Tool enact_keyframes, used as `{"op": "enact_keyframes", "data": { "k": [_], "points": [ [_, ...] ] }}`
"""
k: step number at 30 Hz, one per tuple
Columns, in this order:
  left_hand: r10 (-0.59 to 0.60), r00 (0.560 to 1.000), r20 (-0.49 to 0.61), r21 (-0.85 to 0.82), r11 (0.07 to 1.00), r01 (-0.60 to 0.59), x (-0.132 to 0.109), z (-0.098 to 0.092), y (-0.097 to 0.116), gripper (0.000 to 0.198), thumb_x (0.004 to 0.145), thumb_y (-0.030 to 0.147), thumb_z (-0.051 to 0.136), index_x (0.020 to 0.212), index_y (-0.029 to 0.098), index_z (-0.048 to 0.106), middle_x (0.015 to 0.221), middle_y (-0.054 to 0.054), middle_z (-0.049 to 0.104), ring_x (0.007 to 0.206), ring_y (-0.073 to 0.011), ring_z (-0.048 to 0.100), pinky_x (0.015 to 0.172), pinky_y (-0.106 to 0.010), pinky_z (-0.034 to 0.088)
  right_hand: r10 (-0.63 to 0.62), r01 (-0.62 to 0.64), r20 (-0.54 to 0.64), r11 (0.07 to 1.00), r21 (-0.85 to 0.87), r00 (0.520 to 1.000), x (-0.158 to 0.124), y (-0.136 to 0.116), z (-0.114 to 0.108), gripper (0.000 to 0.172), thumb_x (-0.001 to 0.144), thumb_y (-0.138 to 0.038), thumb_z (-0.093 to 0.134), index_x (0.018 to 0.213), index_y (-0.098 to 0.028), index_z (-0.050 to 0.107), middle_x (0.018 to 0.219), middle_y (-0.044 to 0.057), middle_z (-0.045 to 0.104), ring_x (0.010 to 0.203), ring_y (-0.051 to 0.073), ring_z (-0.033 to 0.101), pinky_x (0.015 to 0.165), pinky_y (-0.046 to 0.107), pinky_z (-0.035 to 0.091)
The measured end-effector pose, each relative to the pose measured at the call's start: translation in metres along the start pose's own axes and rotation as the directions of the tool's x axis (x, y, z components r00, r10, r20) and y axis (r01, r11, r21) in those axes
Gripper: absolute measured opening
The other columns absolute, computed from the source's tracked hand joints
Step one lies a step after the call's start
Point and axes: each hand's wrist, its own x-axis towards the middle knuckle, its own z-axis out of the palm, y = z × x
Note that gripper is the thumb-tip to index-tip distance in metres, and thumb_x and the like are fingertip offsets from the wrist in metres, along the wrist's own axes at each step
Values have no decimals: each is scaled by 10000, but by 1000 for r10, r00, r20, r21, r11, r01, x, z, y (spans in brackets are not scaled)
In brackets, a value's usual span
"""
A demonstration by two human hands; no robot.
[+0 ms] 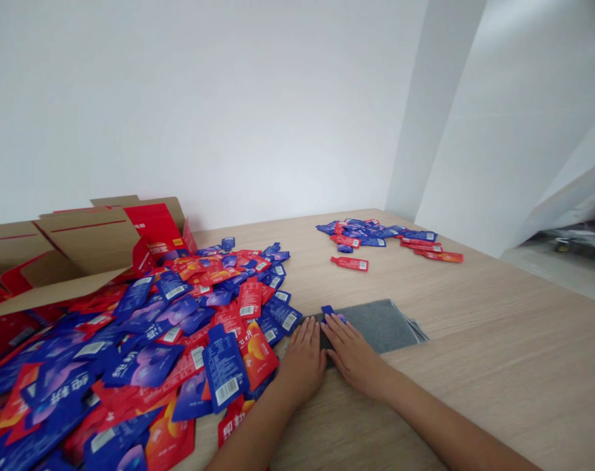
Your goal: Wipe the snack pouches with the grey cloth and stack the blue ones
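A folded grey cloth [376, 324] lies on the wooden table in front of me. My left hand [302, 360] rests flat on its darker left end, fingers stretched out. Beside it my right hand [350, 356] is also laid flat, its fingers over a small blue pouch [327, 310] on the cloth. Most of that pouch is hidden under the fingers; its blue end and a purple patch show. Close to the left hand, blue pouches [282, 315] with white barcode labels edge a large heap of red and blue pouches [155, 327].
Open cardboard boxes [89, 239], red outside, stand at the left behind the heap. Farther back on the table [474, 327] is a smaller pile of red and blue pouches [361, 229]. One red pouch [349, 263] lies apart in front of it. A white wall [278, 118] rises behind.
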Motion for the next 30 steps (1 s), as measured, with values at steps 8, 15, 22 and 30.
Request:
{"op": "enact_keyframes", "data": {
  "k": [8, 15, 22, 30],
  "points": [
    [-22, 998, 55, -3, 1000, 22, 1, -6, 3, 524, 853, 217, 326, 1337, 15, 334, 1418, -177, 319, 1323, -247, 254, 1065, -419, 273, 131, -129, 34, 989, -67, 991, 4, 17, -9, 500, 798, -101, 371, 1287, -42, 459, 1376, 196, 390, 1288, 283, 337, 1031, 464, 342],
    [-26, 999, 48, -30, 999, 27, 0, -8, 3, 518, 874, 235, 328, 1348, 26, 338, 1425, -160, 314, 1325, -239, 250, 1081, -394, 241, 161, -164, 33, 981, 106, 986, 3, 27, -17, 605, 687, -5, 353, 1283, -32, 452, 1285, 193, 507, 1211, 231, 460, 1018, 400, 380],
    [-28, 999, 36, -60, 998, 30, -2, -7, 2, 510, 897, 271, 314, 1353, 44, 338, 1431, -151, 305, 1330, -233, 236, 1086, -387, 231, 338, -180, -142, 757, 628, 930, 8, 36, -39, 439, 844, -195, 354, 1272, -178, 450, 1209, 103, 590, 1113, 193, 552, 963, 398, 431],
    [-22, 1000, 18, -60, 998, 23, -1, -5, 1, 521, 883, 262, 322, 1355, 41, 335, 1428, -146, 316, 1328, -231, 242, 1085, -386, 224, 207, -141, -112, 892, 430, 972, 5, 27, -14, 468, 817, -236, 425, 1275, -140, 457, 1299, 148, 498, 1230, 225, 430, 1045, 462, 320]
  ]
}}
